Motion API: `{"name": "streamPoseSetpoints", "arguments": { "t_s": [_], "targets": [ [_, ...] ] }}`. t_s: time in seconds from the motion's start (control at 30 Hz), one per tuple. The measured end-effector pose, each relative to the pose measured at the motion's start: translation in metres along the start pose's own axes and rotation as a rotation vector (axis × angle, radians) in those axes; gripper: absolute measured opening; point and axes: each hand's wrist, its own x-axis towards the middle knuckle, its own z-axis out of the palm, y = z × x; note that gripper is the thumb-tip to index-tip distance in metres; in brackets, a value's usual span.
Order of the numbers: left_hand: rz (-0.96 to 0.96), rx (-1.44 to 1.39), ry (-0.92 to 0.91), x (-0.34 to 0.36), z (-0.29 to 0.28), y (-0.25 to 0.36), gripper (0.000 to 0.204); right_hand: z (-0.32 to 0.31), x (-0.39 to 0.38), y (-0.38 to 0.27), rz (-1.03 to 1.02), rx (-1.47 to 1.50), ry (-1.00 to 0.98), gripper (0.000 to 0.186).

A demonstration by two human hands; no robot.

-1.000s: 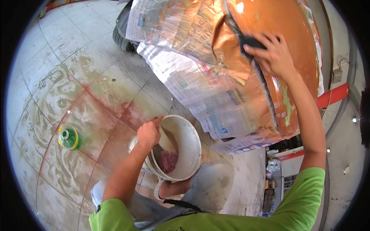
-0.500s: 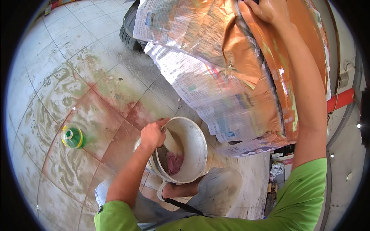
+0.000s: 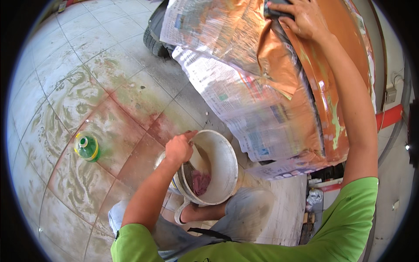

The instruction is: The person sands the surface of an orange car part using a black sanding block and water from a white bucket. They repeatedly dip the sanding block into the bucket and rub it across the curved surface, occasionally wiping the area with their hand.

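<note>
Fingers of left hand [image 3: 178, 148] closed on rim of white bucket [image 3: 218, 174], near centre, pink rag inside. Right hand [image 3: 301, 17] presses dark sanding pad [image 3: 273, 9] flat against orange car panel [image 3: 323, 74], far right. Best: keep bucket steady, pad flat, pressure even, clear of newspaper masking [image 3: 227, 74].

Glossy orange panel [image 3: 336, 83], matt newspaper [image 3: 227, 87]

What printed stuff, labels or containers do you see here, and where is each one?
Printed newspaper sheets: taped over the orange car body, grey-white with small coloured patches.
Green plastic bottle with yellow band: standing on the stained tiled floor, left of the left hand.
White plastic bucket: tilted, by the left hand, pinkish cloth inside.
</note>
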Motion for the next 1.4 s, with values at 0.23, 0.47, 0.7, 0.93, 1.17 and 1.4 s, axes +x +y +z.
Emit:
{"name": "streamPoseSetpoints", "arguments": {
  "t_s": [0.23,0.47,0.7,0.93,1.17,1.4],
  "targets": [
    [-0.031,0.003,-0.049,-0.005,-0.011,0.009,0.050,0.010,0.004,0.008,-0.016,-0.046,0.048,0.044],
    [-0.016,-0.002,-0.006,0.002,-0.001,-0.005,0.049,0.006,0.005,-0.008,0.019,-0.079,0.012,0.042],
    [0.016,-0.003,-0.027,0.001,0.000,0.001,0.050,0.013,-0.014,0.014,-0.011,-0.058,-0.003,0.045],
    [0.036,-0.008,-0.037,0.001,0.000,0.004,0.049,0.022,0.020,0.036,0.226,-0.239,0.081,0.052],
    [0.030,-0.028,-0.003,0.006,-0.003,-0.005,0.048,0.021,-0.018,0.018,-0.114,-0.004,0.030,0.053],
    [0.002,-0.028,-0.052,-0.001,-0.007,0.002,0.050,0.033,0.020,0.013,0.222,-0.070,0.209,0.039]
  ]
}}
